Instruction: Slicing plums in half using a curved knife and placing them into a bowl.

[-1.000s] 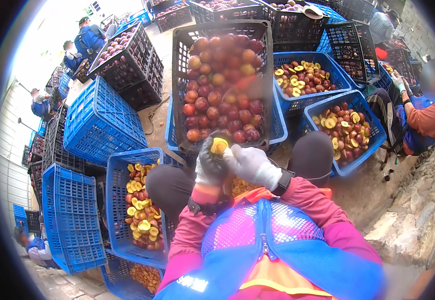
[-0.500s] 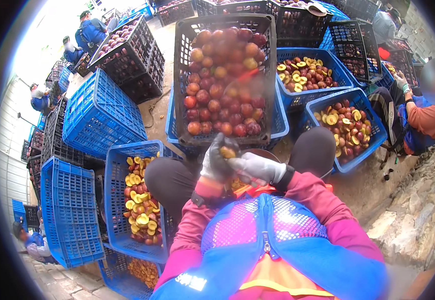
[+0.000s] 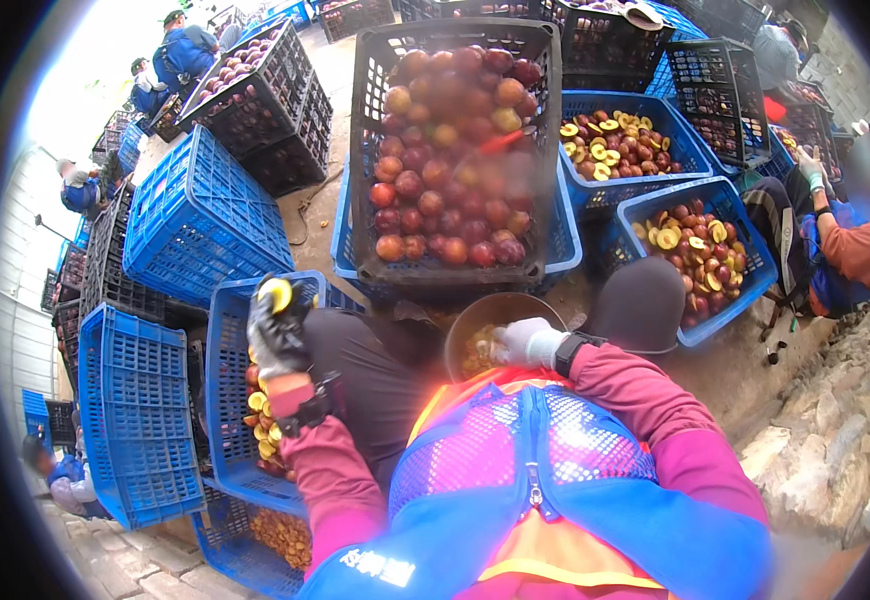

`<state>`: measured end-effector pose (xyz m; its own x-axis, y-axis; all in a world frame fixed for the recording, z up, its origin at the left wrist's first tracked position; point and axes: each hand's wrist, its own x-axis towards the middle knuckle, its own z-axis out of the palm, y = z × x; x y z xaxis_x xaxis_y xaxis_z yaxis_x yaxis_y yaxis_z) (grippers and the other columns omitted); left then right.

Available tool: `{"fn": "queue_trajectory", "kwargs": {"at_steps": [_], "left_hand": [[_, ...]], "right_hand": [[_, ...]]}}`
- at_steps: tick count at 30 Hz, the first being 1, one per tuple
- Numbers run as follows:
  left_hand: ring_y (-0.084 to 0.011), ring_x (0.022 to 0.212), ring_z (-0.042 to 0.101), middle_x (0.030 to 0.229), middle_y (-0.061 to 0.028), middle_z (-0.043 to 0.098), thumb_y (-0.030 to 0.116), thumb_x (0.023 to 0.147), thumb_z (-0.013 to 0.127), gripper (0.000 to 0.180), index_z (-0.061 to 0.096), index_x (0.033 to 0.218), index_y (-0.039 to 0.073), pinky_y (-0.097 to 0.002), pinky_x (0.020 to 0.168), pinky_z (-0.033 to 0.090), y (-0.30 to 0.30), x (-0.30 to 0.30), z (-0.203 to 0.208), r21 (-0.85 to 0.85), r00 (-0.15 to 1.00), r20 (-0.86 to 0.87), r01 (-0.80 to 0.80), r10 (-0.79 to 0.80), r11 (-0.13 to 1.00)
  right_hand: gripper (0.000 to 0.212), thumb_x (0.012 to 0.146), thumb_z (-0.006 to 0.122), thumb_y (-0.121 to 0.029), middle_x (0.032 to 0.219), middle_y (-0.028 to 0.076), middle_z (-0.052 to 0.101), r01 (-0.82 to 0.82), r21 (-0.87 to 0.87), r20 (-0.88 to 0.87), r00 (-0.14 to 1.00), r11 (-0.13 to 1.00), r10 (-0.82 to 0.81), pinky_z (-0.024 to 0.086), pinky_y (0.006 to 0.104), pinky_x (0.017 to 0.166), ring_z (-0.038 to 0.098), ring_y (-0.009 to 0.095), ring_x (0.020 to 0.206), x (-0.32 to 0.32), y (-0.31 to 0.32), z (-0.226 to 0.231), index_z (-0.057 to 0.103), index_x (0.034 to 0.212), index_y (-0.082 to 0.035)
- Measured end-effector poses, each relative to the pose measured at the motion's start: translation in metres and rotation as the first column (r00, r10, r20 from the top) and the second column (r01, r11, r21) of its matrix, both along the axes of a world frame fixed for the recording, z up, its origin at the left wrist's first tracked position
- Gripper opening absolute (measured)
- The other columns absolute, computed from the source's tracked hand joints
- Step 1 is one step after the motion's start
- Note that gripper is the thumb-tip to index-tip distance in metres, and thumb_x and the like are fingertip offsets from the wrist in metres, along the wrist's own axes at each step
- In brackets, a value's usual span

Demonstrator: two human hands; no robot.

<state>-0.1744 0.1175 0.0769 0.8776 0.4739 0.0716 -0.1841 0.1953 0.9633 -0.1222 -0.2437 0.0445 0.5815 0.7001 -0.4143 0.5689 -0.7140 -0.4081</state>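
Observation:
My left hand (image 3: 280, 328), in a black and grey glove, is over the blue crate of cut plums (image 3: 312, 290) beside my left knee. It is closed, with a yellow-fleshed plum half (image 3: 276, 293) at its fingertips. My right hand (image 3: 532, 343), in a whitish glove, reaches into a brown bowl (image 3: 464, 322) between my knees. Its fingers look curled among small yellowish-brown pieces; whatever they hold is hidden. In front of me, a black crate (image 3: 362, 150) of whole red plums (image 3: 433, 172) rests on a blue crate (image 3: 562, 262).
A slim red object (image 3: 502, 142) lies on the whole plums. Two blue crates with cut plums (image 3: 695, 250) stand to the right, near a seated co-worker (image 3: 860, 240). Upturned blue crates (image 3: 205, 225) stand at left. A lower crate holds brownish pieces (image 3: 283, 538).
My hands, together around a fruit before, are now apart. The left has swung out over the left crate with a plum half; the right has dropped into the bowl.

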Motion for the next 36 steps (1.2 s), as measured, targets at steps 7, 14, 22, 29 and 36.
{"fn": "queue_trajectory", "kwargs": {"at_steps": [7, 14, 22, 29, 36], "left_hand": [[-0.0211, 0.087, 0.058, 0.102, -0.0110, 0.056, 0.006, 0.085, 0.053, 0.027, 0.051, 0.112, 0.002, -0.0318, 0.077, 0.049, 0.171, -0.066, -0.062, 0.515, 0.778, -0.077, -0.505, 0.624, 0.693], [-0.0257, 0.103, 0.056, 0.109, -0.0171, 0.060, 0.020, 0.082, 0.063, 0.043, 0.052, 0.116, -0.003, -0.0330, 0.089, 0.042, 0.123, 0.007, -0.023, 0.753, 0.818, -0.414, 0.062, 0.399, 0.655], [-0.0266, 0.092, 0.062, 0.098, -0.0194, 0.064, 0.041, 0.076, 0.066, 0.056, 0.057, 0.111, -0.002, -0.0333, 0.078, 0.047, -0.016, 0.164, 0.025, 0.608, 0.677, -0.736, 0.669, -0.013, 0.427], [-0.0126, 0.071, 0.057, 0.085, -0.0010, 0.064, 0.010, 0.079, 0.067, 0.027, 0.064, 0.106, 0.009, -0.0301, 0.061, 0.047, -0.012, 0.189, -0.132, 0.318, 0.885, -0.462, 0.095, 0.067, 0.943], [-0.0116, 0.074, 0.057, 0.087, -0.0034, 0.066, 0.025, 0.075, 0.073, 0.037, 0.065, 0.106, 0.008, -0.0297, 0.067, 0.047, -0.010, 0.192, -0.164, 0.396, 0.855, -0.513, 0.154, 0.079, 0.905]], "right_hand": [[0.022, 0.082, 0.051, -0.027, 0.081, 0.017, 0.062, 0.234, 0.540, 0.318, 0.833, 0.809, -0.453, 0.047, 0.0469, 0.067, 0.060, 0.036, 0.075, 0.087, 0.026, 0.007, 0.056, 0.087, -0.006], [0.035, 0.076, 0.055, -0.021, 0.096, 0.010, 0.062, 0.313, 0.295, 0.668, 0.608, 0.903, -0.429, 0.045, 0.0443, 0.073, 0.059, 0.030, 0.089, 0.216, 0.028, -0.006, 0.052, 0.109, -0.011], [0.026, 0.076, 0.055, -0.018, 0.101, 0.007, 0.060, 0.281, -0.215, 0.716, 0.696, 0.935, -0.044, 0.042, 0.0431, 0.077, 0.055, 0.027, 0.098, 0.248, 0.055, -0.001, 0.065, 0.099, -0.013], [0.025, 0.080, 0.051, -0.016, 0.106, 0.014, 0.060, 0.106, -0.065, 0.731, 0.682, 0.992, -0.024, 0.047, 0.0376, 0.077, 0.059, 0.026, 0.097, 0.264, 0.043, 0.018, 0.064, 0.100, -0.007], [0.017, 0.082, 0.059, -0.021, 0.079, 0.015, 0.062, 0.090, 0.715, 0.488, 0.646, 0.693, -0.587, 0.048, 0.0397, 0.062, 0.060, 0.031, 0.069, 0.192, -0.007, 0.089, 0.060, 0.091, -0.007]]}}
